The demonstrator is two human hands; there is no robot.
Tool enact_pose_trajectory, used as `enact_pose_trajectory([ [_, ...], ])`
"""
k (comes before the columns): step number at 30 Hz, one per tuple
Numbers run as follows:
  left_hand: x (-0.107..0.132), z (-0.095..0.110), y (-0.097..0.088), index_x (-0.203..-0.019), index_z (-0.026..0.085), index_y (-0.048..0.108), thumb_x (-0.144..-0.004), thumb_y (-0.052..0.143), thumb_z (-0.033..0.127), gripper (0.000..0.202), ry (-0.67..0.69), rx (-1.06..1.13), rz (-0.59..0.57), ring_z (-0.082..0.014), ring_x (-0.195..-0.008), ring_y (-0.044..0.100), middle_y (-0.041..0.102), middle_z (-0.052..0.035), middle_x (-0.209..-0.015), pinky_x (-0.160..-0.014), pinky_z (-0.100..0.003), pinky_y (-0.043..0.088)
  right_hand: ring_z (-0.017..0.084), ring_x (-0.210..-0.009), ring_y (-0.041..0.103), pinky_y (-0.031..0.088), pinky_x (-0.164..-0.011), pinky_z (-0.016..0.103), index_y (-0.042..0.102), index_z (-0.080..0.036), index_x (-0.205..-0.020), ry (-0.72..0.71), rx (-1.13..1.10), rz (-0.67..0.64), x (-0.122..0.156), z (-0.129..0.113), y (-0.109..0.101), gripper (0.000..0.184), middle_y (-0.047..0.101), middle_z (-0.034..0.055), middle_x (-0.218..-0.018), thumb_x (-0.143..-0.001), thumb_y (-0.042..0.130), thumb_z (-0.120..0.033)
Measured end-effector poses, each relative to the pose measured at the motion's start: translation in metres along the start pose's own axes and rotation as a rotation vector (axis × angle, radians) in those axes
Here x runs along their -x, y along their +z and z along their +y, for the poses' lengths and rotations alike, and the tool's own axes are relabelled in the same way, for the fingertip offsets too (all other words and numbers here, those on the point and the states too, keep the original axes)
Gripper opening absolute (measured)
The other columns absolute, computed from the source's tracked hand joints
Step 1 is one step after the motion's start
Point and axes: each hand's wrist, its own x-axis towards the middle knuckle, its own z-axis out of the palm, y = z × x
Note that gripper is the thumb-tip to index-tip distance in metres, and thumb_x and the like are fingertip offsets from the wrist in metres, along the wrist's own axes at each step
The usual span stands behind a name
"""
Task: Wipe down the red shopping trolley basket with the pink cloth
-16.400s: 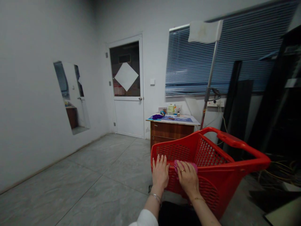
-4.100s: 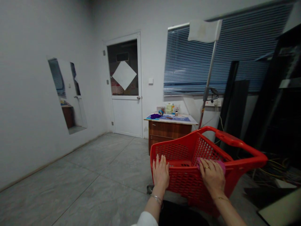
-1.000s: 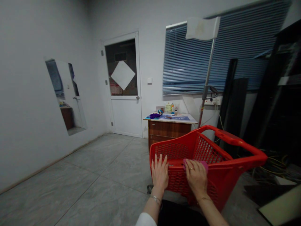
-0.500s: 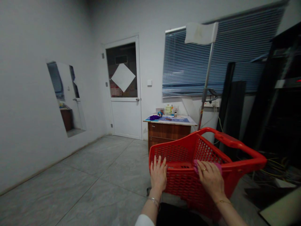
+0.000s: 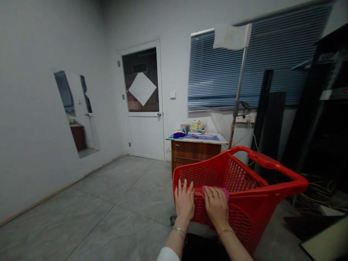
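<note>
1. Cart (image 5: 265, 208): red, with perforated walls, located directly in front of the person. Its handle (image 5: 268, 162) is at the right of the view; a caster (image 5: 173, 220) shows below the opposite end.
2. Left hand (image 5: 185, 199): fingers spread wide, resting over the near rim of the cart close to the caster end. It carries no separate item.
3. Right hand (image 5: 216, 208): fingers together and bent over the same rim, holding the cloth against it. The hand is near the left hand, not touching it.
4. Cloth (image 5: 225, 193): pink, located between the right hand and the rim. Its edges show on both sides of the fingers; the remainder is hidden.
5. Desk (image 5: 197, 150): brown, with drawers, located behind the cart. A purple item (image 5: 178, 135) lies on its top, near small containers (image 5: 195, 125) at the back.
6. Flag (image 5: 231, 37): white, fixed to the upper end of a pole (image 5: 240, 79) standing behind the cart, in front of the blinds (image 5: 208, 78).
7. Door (image 5: 145, 136): white, closed, located left of the desk.
</note>
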Motion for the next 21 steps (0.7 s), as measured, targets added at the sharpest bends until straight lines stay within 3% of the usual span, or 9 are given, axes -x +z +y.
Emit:
enact_pose_trajectory([
  [2,0.0,-0.002,-0.001,-0.142,0.04,0.043,-0.098,0.045,0.026,0.046,0.002,0.003,-0.012,-0.0246,-0.145,0.025,0.039,0.0026,-0.153,-0.113,-0.047,0.032,0.021,-0.102,0.055,0.037,-0.099,0.04,0.063,-0.02,-0.116,-0.018,-0.023,-0.022,-0.002,-0.018,0.003,0.029,0.068,0.0078,-0.105,-0.092,0.047,-0.024],
  [5,-0.001,-0.006,-0.002,-0.143,0.039,0.042,-0.099,0.044,0.026,0.046,0.011,0.009,-0.021,-0.024,-0.145,0.025,0.038,0.0024,-0.153,-0.114,-0.047,0.033,0.019,-0.098,0.055,0.037,-0.097,0.037,0.063,-0.019,-0.116,-0.071,-0.036,-0.065,-0.007,-0.014,-0.004,0.029,0.068,0.0074,-0.105,-0.092,0.049,-0.025],
  [8,-0.002,-0.008,-0.003,-0.143,0.038,0.041,-0.099,0.043,0.025,0.046,0.019,0.018,-0.018,-0.0243,-0.145,0.023,0.036,0.0019,-0.154,-0.114,-0.048,0.032,0.018,-0.095,0.055,0.037,-0.095,0.036,0.064,-0.02,-0.116,-0.106,-0.009,-0.071,-0.011,0.021,-0.02,0.029,0.068,0.0066,-0.102,-0.092,0.049,-0.025],
  [15,-0.002,-0.007,-0.007,-0.142,0.036,0.044,-0.099,0.043,0.026,0.044,0.017,0.024,-0.028,-0.024,-0.146,0.021,0.036,0.0021,-0.154,-0.114,-0.047,0.031,0.019,-0.094,0.056,0.039,-0.093,0.036,0.068,-0.021,-0.113,-0.17,0.192,-0.103,-0.019,0.136,-0.066,0.028,0.069,0.0066,-0.102,-0.09,0.053,-0.03],
  [18,-0.003,-0.005,-0.011,-0.141,0.035,0.046,-0.099,0.042,0.026,0.044,0.009,0.03,-0.034,-0.0239,-0.146,0.022,0.037,0.0018,-0.154,-0.114,-0.046,0.031,0.019,-0.094,0.057,0.039,-0.094,0.036,0.068,-0.021,-0.113,-0.175,0.216,-0.09,-0.022,0.156,-0.074,0.029,0.069,0.0059,-0.103,-0.089,0.055,-0.031],
  [21,-0.003,-0.004,-0.011,-0.14,0.035,0.047,-0.099,0.042,0.025,0.043,-0.004,0.026,-0.037,-0.024,-0.145,0.023,0.039,0.0016,-0.152,-0.114,-0.047,0.032,0.02,-0.096,0.057,0.04,-0.095,0.036,0.068,-0.02,-0.11,-0.122,0.217,-0.044,-0.021,0.153,-0.07,0.027,0.069,0.0063,-0.1,-0.088,0.056,-0.03],
])
